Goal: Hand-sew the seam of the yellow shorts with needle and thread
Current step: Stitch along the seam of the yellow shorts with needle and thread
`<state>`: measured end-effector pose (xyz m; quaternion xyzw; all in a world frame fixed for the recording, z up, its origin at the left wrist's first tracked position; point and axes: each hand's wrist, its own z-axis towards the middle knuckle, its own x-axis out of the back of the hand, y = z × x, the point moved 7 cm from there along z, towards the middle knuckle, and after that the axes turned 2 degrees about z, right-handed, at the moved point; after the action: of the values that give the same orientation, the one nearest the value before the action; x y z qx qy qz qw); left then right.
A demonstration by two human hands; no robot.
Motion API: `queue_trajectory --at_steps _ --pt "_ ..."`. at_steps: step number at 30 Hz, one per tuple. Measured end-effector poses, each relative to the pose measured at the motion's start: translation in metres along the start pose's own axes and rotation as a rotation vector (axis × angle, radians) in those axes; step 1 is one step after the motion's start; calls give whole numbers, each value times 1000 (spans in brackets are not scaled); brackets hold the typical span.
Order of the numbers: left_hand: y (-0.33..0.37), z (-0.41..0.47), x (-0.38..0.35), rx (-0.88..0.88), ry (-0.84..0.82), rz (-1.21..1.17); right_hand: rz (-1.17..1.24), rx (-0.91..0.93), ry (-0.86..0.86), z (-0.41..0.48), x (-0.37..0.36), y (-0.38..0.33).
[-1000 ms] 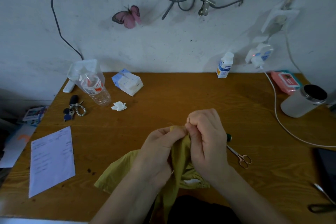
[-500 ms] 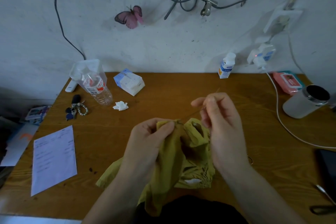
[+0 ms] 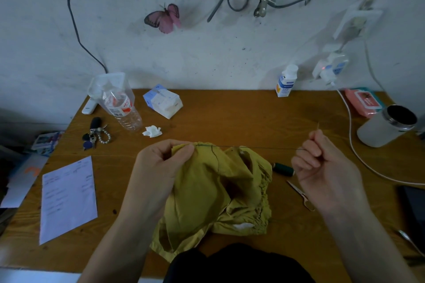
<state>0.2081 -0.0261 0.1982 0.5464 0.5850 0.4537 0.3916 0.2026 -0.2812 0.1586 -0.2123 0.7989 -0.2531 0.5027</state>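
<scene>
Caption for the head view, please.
Left hand grips the yellow shorts at the seam; right hand holds the needle, thread stretched taut.

Home desk (image 3: pixel 230 117), keys (image 3: pixel 95 134), tissues (image 3: pixel 163 103), wall charger (image 3: pixel 331 69)

Left hand (image 3: pixel 161 165) pinching yellow shorts (image 3: pixel 218 190), right hand (image 3: pixel 322 167) holding needle (image 3: pixel 318 126), thread (image 3: pixel 253 147) taut

Mustard-yellow crumpled cloth shorts (image 3: pixel 207 190) at the left hand (image 3: pixel 161 163). A dark thin thread (image 3: pixel 253 147) runs to the right hand (image 3: pixel 322 167), with a dark green thread spool (image 3: pixel 283 169) just left of it. Beneath both hands is a brown wood-grained table (image 3: pixel 230 117).
</scene>
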Motion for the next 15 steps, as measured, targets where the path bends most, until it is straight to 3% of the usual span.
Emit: queue_trajectory --at_steps 7,15 --pt "6 2 9 -45 64 27 47 11 151 5 31 -7" --pt "10 2 14 -51 116 61 81 52 201 9 47 -19"
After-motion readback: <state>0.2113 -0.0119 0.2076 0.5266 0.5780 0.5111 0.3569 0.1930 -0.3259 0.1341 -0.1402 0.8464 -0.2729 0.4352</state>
